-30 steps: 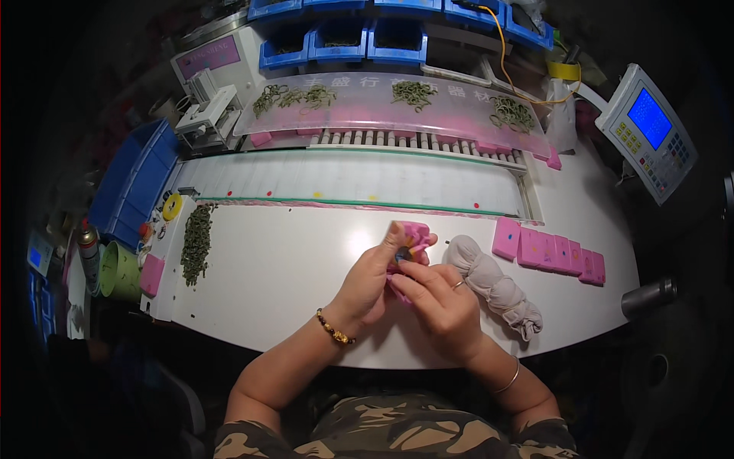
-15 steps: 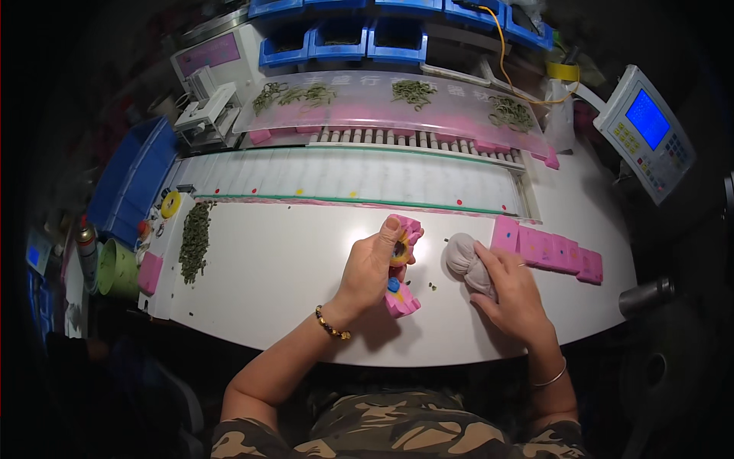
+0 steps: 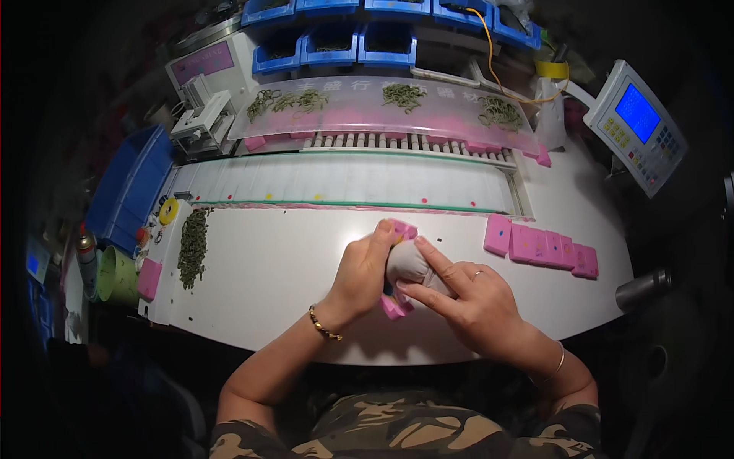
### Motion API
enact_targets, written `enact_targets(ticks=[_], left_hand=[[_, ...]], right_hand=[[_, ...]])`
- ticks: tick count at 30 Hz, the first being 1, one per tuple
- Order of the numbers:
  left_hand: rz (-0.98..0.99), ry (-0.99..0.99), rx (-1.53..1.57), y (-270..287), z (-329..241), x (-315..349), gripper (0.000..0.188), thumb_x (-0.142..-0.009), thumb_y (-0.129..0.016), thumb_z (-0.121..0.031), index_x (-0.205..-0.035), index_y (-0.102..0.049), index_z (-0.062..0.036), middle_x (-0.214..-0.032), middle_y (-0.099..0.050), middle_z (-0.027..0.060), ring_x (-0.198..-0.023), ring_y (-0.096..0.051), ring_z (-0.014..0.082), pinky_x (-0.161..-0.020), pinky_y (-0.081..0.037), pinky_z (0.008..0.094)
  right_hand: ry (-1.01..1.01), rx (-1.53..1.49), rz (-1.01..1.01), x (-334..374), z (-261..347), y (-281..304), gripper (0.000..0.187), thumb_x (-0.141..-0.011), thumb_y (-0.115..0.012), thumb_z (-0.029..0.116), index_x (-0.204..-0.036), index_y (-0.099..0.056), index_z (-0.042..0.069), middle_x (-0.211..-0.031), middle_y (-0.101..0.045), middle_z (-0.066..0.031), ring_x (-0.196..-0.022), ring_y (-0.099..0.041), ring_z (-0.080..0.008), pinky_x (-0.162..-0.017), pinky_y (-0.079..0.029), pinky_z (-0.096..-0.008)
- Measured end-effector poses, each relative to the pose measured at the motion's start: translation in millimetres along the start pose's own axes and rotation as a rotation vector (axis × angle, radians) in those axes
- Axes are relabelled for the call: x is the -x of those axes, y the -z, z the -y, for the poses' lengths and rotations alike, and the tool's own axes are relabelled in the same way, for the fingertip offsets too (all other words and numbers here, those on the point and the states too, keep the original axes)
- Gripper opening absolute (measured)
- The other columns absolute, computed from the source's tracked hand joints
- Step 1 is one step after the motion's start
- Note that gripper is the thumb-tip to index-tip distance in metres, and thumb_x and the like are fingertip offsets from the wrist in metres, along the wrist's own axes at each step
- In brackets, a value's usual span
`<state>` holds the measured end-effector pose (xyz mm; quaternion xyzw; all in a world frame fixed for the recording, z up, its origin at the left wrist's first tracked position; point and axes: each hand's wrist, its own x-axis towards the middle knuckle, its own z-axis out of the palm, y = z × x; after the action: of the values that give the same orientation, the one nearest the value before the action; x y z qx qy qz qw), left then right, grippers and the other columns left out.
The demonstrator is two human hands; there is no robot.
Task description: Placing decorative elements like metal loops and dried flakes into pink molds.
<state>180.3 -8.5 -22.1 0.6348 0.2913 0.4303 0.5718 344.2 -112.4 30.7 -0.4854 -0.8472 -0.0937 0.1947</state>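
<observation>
My left hand (image 3: 358,271) is wrapped around a pink rubber mould (image 3: 395,307), gripping it over the near middle of the white table. The thumb rests along the mould's upper part. Pressed against the mould's face is a rounded grey cloth pouch (image 3: 407,264), which hides most of that face. My right hand (image 3: 485,306) grips the pouch from the right, its forefinger and thumb on the cloth. To the right of this hand lies a row of pink mould blocks (image 3: 524,243), some with small coloured marks.
At the left lies a pile of small dark green pieces (image 3: 194,249). Behind the work area runs a white-topped conveyor (image 3: 344,183), with a translucent sheet (image 3: 359,115) bearing green clusters above it. A screen panel (image 3: 638,122) leans in at right, beyond a dark metal cylinder (image 3: 644,291).
My right hand has brought the grey pouch from the table leftward onto the mould. My left hand keeps hold of the mould, whose coloured inner face is now mostly covered.
</observation>
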Motion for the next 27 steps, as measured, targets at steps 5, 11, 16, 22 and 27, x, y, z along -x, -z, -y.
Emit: enact_targets(ticks=[5, 11, 16, 22, 27], left_hand=[[0.07, 0.278, 0.14, 10, 3, 10, 0.065, -0.106, -0.028, -0.048, -0.088, -0.063, 0.0034, -0.07, -0.059, 0.0074, -0.055, -0.055, 0.0122, -0.053, -0.046, 0.0267], [0.047, -0.018, 0.247, 8, -10, 6, 0.058, -0.108, -0.026, -0.042, -0.102, -0.059, 0.0057, -0.087, -0.064, 0.0093, -0.077, -0.061, 0.0124, -0.07, -0.05, 0.026], [-0.006, -0.129, 0.108, 15, 3, 7, 0.055, -0.107, -0.025, -0.041, -0.126, -0.052, 0.0039, -0.105, -0.063, 0.0109, -0.095, -0.059, 0.0138, -0.086, -0.048, 0.0266], [-0.057, -0.303, 0.063, 19, -6, 8, 0.059, -0.105, -0.026, -0.049, -0.128, -0.049, 0.0013, -0.1, -0.059, 0.0111, -0.076, -0.057, 0.0103, -0.069, -0.048, 0.024], [-0.122, -0.342, -0.011, 14, 8, 12, 0.058, -0.104, -0.028, -0.05, -0.128, -0.042, -0.0003, -0.1, -0.059, 0.012, -0.08, -0.061, 0.0139, -0.073, -0.052, 0.0271]], right_hand=[[-0.058, 0.012, -0.236, -12, -2, 25, 0.038, -0.077, -0.063, 0.01, -0.113, -0.072, 0.019, -0.133, -0.06, -0.0131, -0.077, -0.063, -0.0205, -0.069, -0.05, -0.0304], [0.004, 0.019, -0.089, -9, 21, 1, 0.04, -0.078, -0.063, 0.013, -0.116, -0.07, 0.02, -0.141, -0.054, -0.0107, -0.078, -0.063, -0.0184, -0.073, -0.047, -0.0283], [-0.005, -0.043, -0.072, -10, 3, 13, 0.052, -0.075, -0.064, 0.011, -0.126, -0.065, 0.02, -0.141, -0.052, -0.0162, -0.078, -0.062, -0.0175, -0.069, -0.047, -0.0288], [0.0, 0.069, -0.066, -16, 25, 24, 0.043, -0.076, -0.062, 0.007, -0.117, -0.071, 0.016, -0.134, -0.058, -0.0134, -0.079, -0.063, -0.0191, -0.072, -0.049, -0.0284], [-0.013, 0.048, 0.058, -6, 28, 4, 0.046, -0.075, -0.063, 0.01, -0.118, -0.07, 0.025, -0.142, -0.052, -0.0093, -0.077, -0.06, -0.0165, -0.07, -0.045, -0.0299]])
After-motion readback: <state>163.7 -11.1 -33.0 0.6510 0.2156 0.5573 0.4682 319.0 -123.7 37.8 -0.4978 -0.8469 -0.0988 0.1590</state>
